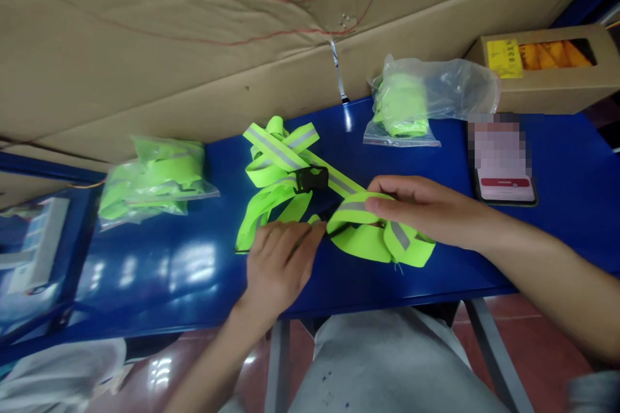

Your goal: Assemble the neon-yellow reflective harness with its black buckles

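Note:
A neon-yellow reflective strap [271,145] with a grey stripe lies in loose loops on the blue table. A black plastic buckle [311,179] sits on it near the middle. My left hand [283,258] is closed over the strap's near part below the buckle, its fingertips pinching the strap beside a small dark piece. My right hand [411,206] grips a looped part of the same strap to the right, thumb on top and fingers behind. Loose threads hang from the near edge of that loop. What lies under my left fingers is hidden.
Clear bags with folded neon straps lie at the left [157,181] and at the back right [402,106]. A cardboard box [537,93] showing orange material stands behind a phone [506,168]. A cardboard wall [169,90] with red string borders the blue table [159,271].

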{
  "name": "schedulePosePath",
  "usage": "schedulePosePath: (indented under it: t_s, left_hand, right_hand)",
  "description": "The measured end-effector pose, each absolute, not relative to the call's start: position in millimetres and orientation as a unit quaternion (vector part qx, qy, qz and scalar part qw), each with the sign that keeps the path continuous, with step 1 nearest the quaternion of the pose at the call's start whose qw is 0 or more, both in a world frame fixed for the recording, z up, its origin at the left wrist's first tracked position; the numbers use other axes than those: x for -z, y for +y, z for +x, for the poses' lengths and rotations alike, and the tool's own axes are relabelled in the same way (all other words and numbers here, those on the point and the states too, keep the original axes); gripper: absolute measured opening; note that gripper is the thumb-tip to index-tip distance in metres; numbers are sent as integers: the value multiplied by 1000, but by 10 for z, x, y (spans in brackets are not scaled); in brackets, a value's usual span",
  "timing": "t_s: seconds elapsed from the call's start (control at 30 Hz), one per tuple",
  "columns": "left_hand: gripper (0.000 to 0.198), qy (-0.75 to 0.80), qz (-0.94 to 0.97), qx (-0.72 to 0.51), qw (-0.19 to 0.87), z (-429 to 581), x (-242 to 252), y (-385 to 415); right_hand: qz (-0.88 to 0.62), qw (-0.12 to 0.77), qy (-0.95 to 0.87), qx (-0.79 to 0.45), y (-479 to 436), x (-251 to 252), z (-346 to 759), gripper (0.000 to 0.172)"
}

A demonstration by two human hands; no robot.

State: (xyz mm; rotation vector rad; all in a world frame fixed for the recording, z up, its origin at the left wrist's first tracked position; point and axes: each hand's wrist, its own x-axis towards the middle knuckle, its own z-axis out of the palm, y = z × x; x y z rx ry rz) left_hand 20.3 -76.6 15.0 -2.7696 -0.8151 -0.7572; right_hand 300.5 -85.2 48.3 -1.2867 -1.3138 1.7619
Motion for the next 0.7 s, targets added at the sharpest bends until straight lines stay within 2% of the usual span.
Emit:
schedulePosePath:
  t_s: [0.07,0.13,0.2,0.3,0.33,0.37,0.47,0.63,0.7]
  left_hand:
    - [31,-327,-897,291,62,122,-168,-747]
    - [31,-400,-847,345,53,32,-194,-731]
    - [29,-459,-790,402,57,-32,-210,-721]
    - [30,-484,-745,457,52,-48,-184,-720]
    - [30,-477,-745,464,51,-39,-165,-719]
    - [31,-469,-750,464,52,-31,-146,-714]
    - [33,-457,-770,437,87,-59,-112,-654]
    - [40,-416,-807,367,201,-282,-188,-511]
    - [33,-376,-840,333,207,-311,-240,-570]
  right_hand:
    - [-431,305,-453,-719,-814,-483,3047,38]
    - [-382,308,-433,-756,-799,-472,3077,59]
    - [-342,279,-453,-774,-817,-446,3069,79]
    - [-326,212,-550,-739,-882,-372,2976,93]
    - [-328,190,-583,-719,-903,-340,2932,91]
    - [-329,168,-608,-703,-920,-305,2889,82]
    - [-330,125,-621,-700,-928,-230,2811,42]
    - [-347,118,-661,-655,-893,-332,2922,37]
    - [-353,94,-721,-589,-929,-403,3012,34]
